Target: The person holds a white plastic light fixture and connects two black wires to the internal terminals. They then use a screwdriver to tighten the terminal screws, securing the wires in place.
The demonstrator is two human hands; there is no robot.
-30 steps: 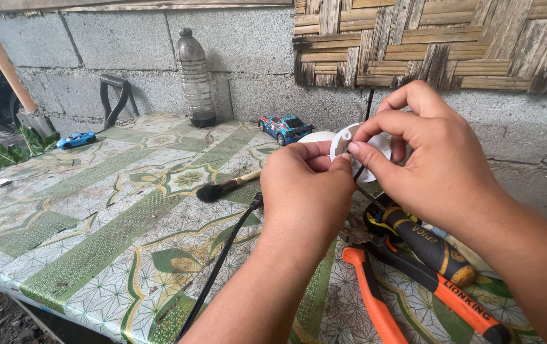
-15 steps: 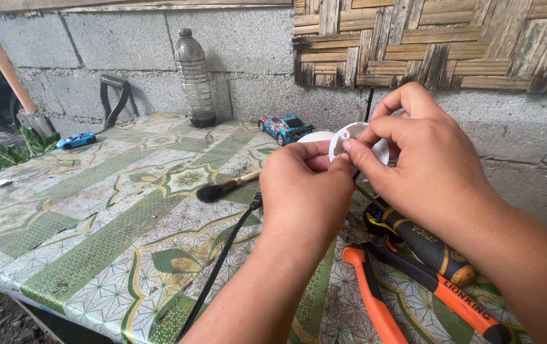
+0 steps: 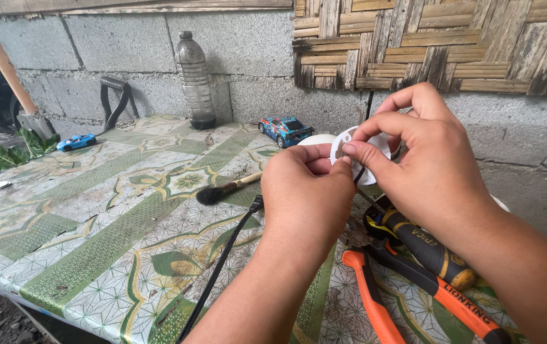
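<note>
- We find both hands raised over the far right part of the patterned tablecloth (image 3: 114, 236), working one small white round disc (image 3: 375, 156) between them.
- Risk, in our judgement: the disc is held only by fingertips at its edge; a slip of either pinch would likely drop it among the tools below, or onto the ground past the table edge.
- Risk, in our judgement: a black cable (image 3: 219, 267) runs up under the left wrist towards the work; a snag on the forearm could tug the piece out of line.
- Risk, in our judgement: the orange-handled pliers (image 3: 413, 299) and the black-and-yellow handled tool (image 3: 426, 248) lie directly beneath the right forearm, so a lowered arm could knock them.
- Left hand (image 3: 305, 191): curled nearly closed, thumb and fingertips pressed to the disc's near edge. A white rounded part (image 3: 317, 138) shows just behind the knuckles; whether this hand grips it we cannot tell.
- Right hand (image 3: 433, 165): partly open, thumb and forefinger pinched on the disc's upper edge, remaining fingers arched clear above it.
- Nearby, untouched: a small brush (image 3: 226, 189), a toy car (image 3: 285, 130), a clear plastic bottle (image 3: 195, 79).
</note>
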